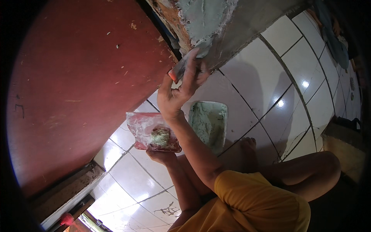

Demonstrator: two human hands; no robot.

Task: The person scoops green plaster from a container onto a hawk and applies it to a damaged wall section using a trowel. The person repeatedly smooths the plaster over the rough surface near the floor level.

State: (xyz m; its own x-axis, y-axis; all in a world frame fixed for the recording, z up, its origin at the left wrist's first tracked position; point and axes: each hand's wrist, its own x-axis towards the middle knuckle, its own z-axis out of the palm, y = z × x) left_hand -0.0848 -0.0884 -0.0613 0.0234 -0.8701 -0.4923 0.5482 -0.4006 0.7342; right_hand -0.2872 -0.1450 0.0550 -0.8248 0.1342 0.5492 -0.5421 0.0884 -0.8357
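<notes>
A: What's the setting?
B: A pale tiled floor [284,133] with dark joints, glossy where light hits it. At far left stands a big red panel [85,77], chipped and scuffed.

A: And moving right from there?
B: A red board [135,125], smeared white, with a lump of pale green paste [160,136] on it. The left hand [164,156] grips the board's near edge; some of its fingers are hidden beneath.

A: The right hand?
B: The right hand [176,98] is farther up, its fingers closed around a scraper [179,70] with an orange end. The scraper is at the lower end of the wall [206,17], which has a rough grey-green coat. Fingers cover part of it, so I can't tell exactly where it touches.

A: Anything beyond the right forearm?
B: A tray [225,116] on the tiles, streaked with green paste, then a bare foot [249,144].
</notes>
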